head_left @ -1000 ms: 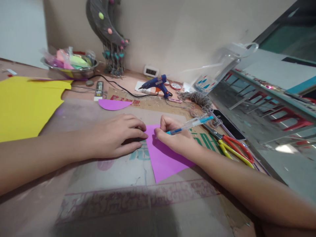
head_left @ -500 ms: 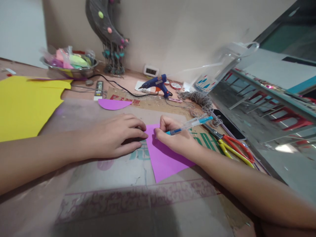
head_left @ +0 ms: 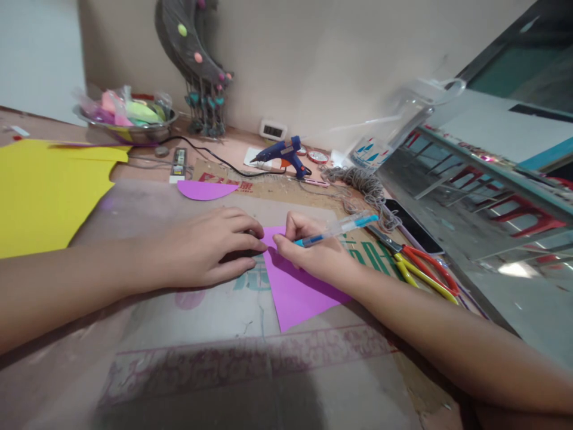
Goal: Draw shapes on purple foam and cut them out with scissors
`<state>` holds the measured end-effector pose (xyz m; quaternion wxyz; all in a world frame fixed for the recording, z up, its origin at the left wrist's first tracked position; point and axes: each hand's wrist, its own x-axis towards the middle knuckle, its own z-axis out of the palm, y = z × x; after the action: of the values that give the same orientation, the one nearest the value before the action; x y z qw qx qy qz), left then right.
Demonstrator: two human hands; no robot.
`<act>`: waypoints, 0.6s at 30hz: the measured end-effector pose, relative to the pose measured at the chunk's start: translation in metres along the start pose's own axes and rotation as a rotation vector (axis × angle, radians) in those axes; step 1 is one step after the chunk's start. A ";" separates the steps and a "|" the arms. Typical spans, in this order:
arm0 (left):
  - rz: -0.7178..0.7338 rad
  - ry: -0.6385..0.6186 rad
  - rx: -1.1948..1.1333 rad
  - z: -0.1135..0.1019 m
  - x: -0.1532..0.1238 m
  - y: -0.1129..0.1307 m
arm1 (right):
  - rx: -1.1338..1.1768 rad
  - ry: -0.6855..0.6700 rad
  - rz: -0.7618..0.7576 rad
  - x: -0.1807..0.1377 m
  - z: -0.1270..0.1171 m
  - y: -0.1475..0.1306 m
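Note:
My right hand (head_left: 316, 248) is closed around a clear pen with blue parts (head_left: 338, 230), its tip hidden by my fingers, over a purple sheet of paper (head_left: 295, 298). The hand rests on the sheet's upper part. Lying flat with fingers stretched out, my left hand (head_left: 219, 248) touches the sheet's left edge with its fingertips and holds nothing. Beyond it lies a purple half-round paper piece (head_left: 206, 190). Both hands are above a plastic-covered cardboard sheet (head_left: 192, 334).
Yellow paper (head_left: 49, 197) spreads at left, near a metal bowl (head_left: 129, 128) of colourful bags. A blue glue gun (head_left: 284, 154), grey yarn (head_left: 360, 184), a clear plastic jug (head_left: 389, 128), a dark phone (head_left: 414, 227) and red-and-yellow-handled scissors (head_left: 425, 272) line the back and right.
My right hand and the pen have shifted slightly left on the purple sheet. My left hand has stayed almost in place.

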<state>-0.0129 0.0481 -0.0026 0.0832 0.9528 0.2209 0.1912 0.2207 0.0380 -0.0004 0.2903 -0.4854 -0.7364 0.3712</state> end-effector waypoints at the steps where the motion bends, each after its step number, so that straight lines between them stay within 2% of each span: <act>1: 0.002 -0.001 0.000 0.000 0.000 0.000 | 0.029 -0.027 0.028 -0.001 0.000 -0.001; 4: 0.004 -0.002 0.006 0.001 -0.001 -0.001 | 0.078 -0.090 0.086 -0.002 -0.001 -0.005; 7: -0.002 0.005 0.005 0.002 -0.002 -0.002 | 0.057 -0.095 0.095 -0.001 -0.002 -0.008; 18: -0.001 -0.003 0.007 0.000 -0.002 0.000 | -0.075 -0.018 -0.030 0.003 -0.007 -0.006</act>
<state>-0.0140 0.0471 -0.0030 0.0804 0.9533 0.2216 0.1889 0.2222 0.0415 0.0090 0.2708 -0.4813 -0.7596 0.3435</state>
